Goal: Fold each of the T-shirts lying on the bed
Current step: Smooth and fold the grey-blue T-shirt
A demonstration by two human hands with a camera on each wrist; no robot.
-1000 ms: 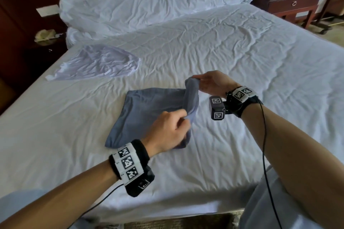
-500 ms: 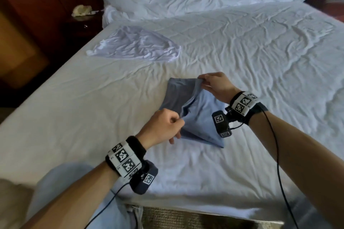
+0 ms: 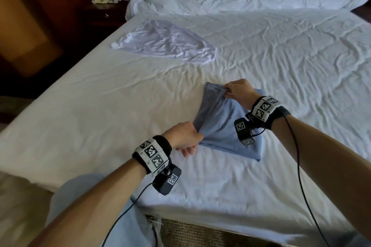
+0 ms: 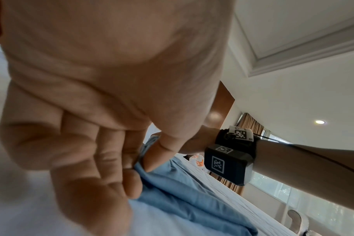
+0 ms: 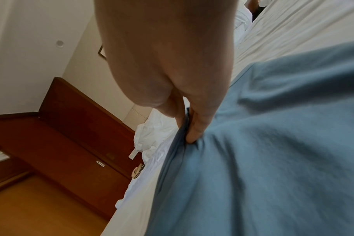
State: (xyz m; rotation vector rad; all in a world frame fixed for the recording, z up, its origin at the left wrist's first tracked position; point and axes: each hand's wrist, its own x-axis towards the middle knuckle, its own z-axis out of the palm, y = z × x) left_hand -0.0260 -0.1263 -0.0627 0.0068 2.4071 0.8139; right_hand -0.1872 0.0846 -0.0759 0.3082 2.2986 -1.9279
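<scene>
- Blue shirt (image 3: 226, 126): soft, thin knit, light by the look of it. It should drape and slump wherever you don't support it, and layers will likely slide over each other.
- Your left hand (image 3: 183, 136) pinches the near end of the folded edge between thumb and fingertips; the other fingers hang loosely curled.
- Your right hand (image 3: 240, 94) pinches the far end of that same edge, fingers curled round the cloth.
- Best hold, as judged: keep both pinches at the edge's two ends, so the fold line stays taut and straight between them.
- Location: blue shirt lies on the bed (image 3: 100, 106), near its front edge, already folded into a compact, roughly rectangular pack; one flap is raised.
- Look: muted grey-blue, matte, lightly creased, darker on the lifted flap.
- White shirt (image 3: 166, 46): well apart toward the far left, crumpled, not yet folded.
</scene>
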